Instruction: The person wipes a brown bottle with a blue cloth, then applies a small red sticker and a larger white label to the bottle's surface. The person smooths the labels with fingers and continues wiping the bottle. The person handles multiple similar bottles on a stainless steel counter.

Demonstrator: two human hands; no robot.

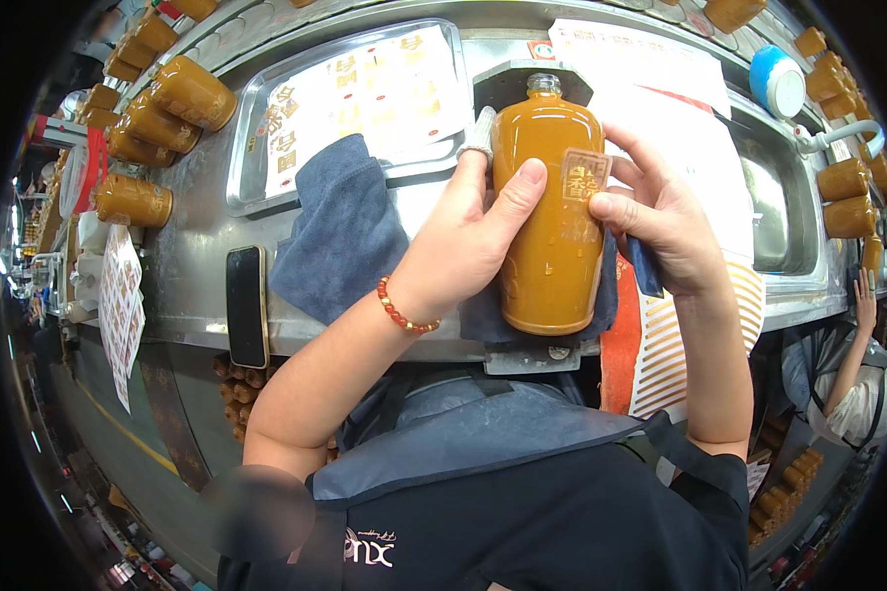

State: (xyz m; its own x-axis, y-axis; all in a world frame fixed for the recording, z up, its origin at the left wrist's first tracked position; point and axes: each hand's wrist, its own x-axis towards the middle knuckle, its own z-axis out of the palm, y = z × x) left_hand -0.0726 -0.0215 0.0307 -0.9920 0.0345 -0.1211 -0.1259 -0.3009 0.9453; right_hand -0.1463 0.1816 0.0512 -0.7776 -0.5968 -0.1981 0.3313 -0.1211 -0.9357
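An amber-brown bottle (547,266) with a clear, open neck lies with its neck pointing away from me, over a dark blue cloth. My left hand (488,212) grips its left side, thumb across the front and a whitish cover on one finger. My right hand (660,212) is at the bottle's right side, thumb and fingers closed at the edge of a small translucent label (586,177) with gold characters. The label lies against the bottle's upper right face. Below the right fingers shows a dark blue flat piece (645,268); how it is held is partly hidden.
A metal tray (237,187) with printed label sheets (384,94) stands at the far left. Nearer are a folded blue cloth (340,222) and a phone (247,305). A sink (788,217) is on the right. Similar bottles (192,94) line both sides; another person's arm (857,345) appears right.
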